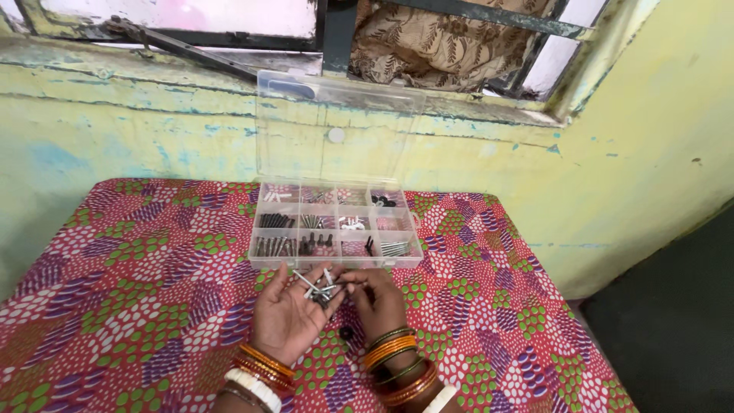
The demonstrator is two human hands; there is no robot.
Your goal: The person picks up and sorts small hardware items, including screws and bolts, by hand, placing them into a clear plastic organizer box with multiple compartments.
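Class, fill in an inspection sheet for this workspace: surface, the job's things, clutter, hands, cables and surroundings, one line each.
Surface: patterned cloth in red, purple and green covers the whole work area.
Job's things: clear compartment box with lid raised against the wall; its compartments hold small dark and silver hardware. A handful of screws lies in the left palm.
Clutter: one small dark piece lies loose on the cloth between the wrists.
Hands: left hand open, palm up, cupping the screws; right hand has its fingers at the pile.
Cables: nothing seen.
Surroundings: worn yellow-green wall, barred window with patterned curtain above.
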